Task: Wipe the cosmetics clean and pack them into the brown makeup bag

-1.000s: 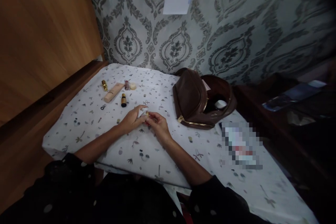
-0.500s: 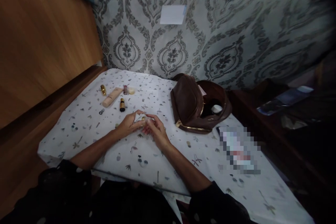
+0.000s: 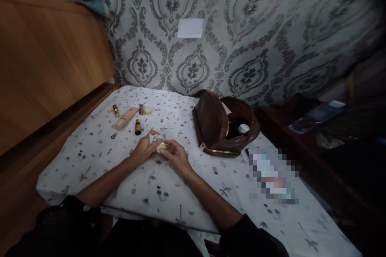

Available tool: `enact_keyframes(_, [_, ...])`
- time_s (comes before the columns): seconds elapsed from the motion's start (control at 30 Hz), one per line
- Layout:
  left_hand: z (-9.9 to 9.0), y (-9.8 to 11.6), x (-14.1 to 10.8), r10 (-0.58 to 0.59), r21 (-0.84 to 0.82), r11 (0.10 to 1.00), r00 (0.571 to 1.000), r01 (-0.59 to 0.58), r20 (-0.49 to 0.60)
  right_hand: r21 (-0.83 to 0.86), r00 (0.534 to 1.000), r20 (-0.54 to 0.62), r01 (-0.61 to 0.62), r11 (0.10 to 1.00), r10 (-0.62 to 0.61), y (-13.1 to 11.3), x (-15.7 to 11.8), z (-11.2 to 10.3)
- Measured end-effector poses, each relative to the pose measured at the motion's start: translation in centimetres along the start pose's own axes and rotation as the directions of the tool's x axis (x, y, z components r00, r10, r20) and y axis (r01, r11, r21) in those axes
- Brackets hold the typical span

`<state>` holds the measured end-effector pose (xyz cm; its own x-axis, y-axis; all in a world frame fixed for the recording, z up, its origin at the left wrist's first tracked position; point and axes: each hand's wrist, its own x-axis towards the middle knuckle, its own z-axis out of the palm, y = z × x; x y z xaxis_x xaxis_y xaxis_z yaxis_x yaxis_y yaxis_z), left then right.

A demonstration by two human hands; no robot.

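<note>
Above the near part of the cloth, my left hand (image 3: 144, 150) is closed around a crumpled white tissue (image 3: 153, 140). My right hand (image 3: 177, 156) pinches a small item with a yellowish, gold-looking side (image 3: 163, 145), pressed against the tissue. Fingers cover much of this item, so its kind is unclear. Just beyond my hands stands a small black-and-gold bottle (image 3: 138, 127). Past it lie a beige squeeze tube (image 3: 126, 118), a gold lipstick-like tube (image 3: 116, 111), a small dark pink container (image 3: 141, 109) and a round cream-coloured piece (image 3: 147, 111).
A brown leather bag (image 3: 211, 122) stands unzipped to the right, a white object (image 3: 243, 128) inside it. Nearer, a blurred-out flat device (image 3: 271, 176) lies on the patterned cloth (image 3: 181, 192). Wooden furniture (image 3: 54, 52) borders the left; a patterned wall rises behind.
My right hand has shifted its fingers, and more of the yellowish item shows between my hands. The view has tilted slightly upward; the things on the cloth stay put.
</note>
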<state>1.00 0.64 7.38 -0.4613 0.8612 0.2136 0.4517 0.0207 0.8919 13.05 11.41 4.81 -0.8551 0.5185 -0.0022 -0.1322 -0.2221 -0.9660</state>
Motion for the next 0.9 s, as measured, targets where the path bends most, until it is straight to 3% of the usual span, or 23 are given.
enact_keyframes(0.17, [0.6,-0.6,-0.1,0.202,0.192,0.959,0.978,-0.210,0.060,0.040,0.990,-0.141,0.009,0.999,-0.004,-0.1,0.2,-0.3])
enact_keyframes(0.3, [0.7,-0.8,-0.1,0.273,0.237,0.930,0.960,-0.279,0.062,-0.010,0.991,-0.133,0.019,1.000,-0.020,-0.2,0.2,-0.3])
enact_keyframes(0.6, [0.1,-0.2,0.2,0.136,0.099,0.985,0.990,-0.138,0.032,0.121,0.999,0.035,0.020,0.992,-0.024,-1.1,-0.6,0.1])
enact_keyframes(0.9, [0.1,0.0,0.3,0.093,0.000,0.996,0.996,-0.093,0.003,0.029,0.993,-0.048,0.110,0.994,-0.108,0.1,0.3,-0.1])
